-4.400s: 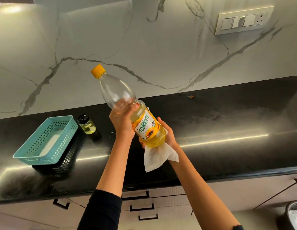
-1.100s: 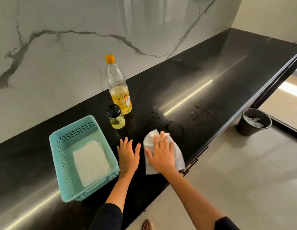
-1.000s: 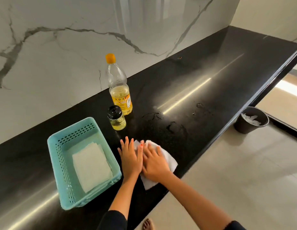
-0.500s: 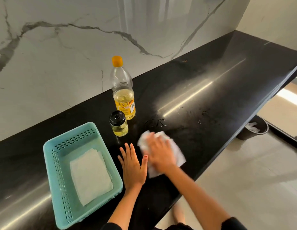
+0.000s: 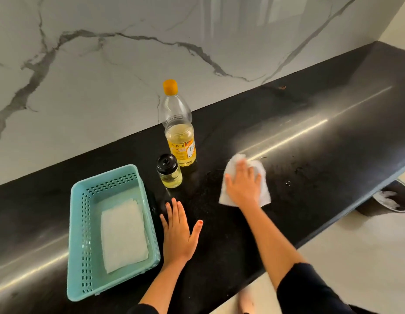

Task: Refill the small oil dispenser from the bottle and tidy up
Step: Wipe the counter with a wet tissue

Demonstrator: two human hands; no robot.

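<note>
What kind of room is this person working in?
Most likely a home kitchen. A long black stone countertop runs along a marble-look wall. A bottle of cooking oil and a small oil dispenser stand on the countertop, and a bin sits on the floor beside it.

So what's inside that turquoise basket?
Inside the turquoise basket lies a flat white paper napkin, seemingly a small stack. Nothing else shows; the basket floor beneath the napkin is covered.
</note>
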